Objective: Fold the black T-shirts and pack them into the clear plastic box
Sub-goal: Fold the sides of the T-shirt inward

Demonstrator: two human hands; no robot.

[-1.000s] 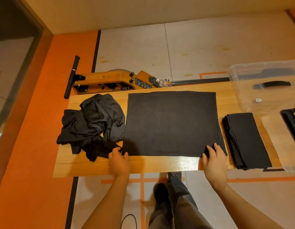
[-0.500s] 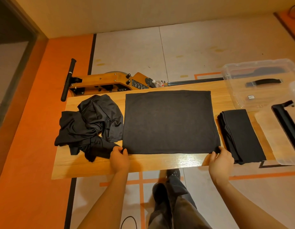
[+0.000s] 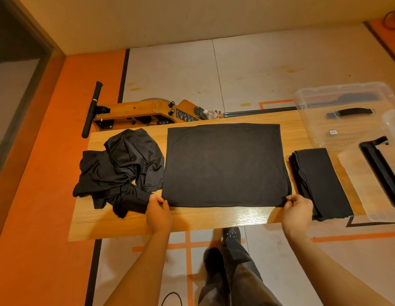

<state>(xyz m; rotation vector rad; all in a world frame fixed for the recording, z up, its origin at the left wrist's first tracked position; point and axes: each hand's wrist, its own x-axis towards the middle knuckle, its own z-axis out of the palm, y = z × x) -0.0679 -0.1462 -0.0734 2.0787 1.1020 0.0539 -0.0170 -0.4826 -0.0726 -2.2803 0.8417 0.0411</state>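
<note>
Mid-fold: shirt (image 3: 225, 164) flat at frame centre, near corners pinched.
Left hand (image 3: 158, 212) and right hand (image 3: 297, 209) each grip a corner; next, probably carry that edge away, aligned. Box (image 3: 307, 102) upper right.

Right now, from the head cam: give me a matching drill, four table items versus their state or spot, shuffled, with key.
Things:
1. spread shirt
2. crumpled shirts
3. folded shirt
4. clear box

States:
A. loose heap at the table's left end
B. narrow folded strip, right of the hands
C. flat in the middle, near corners pinched by the left hand and right hand
D. far right corner, no shirts visible inside

Pairs: 1-C, 2-A, 3-B, 4-D
</note>
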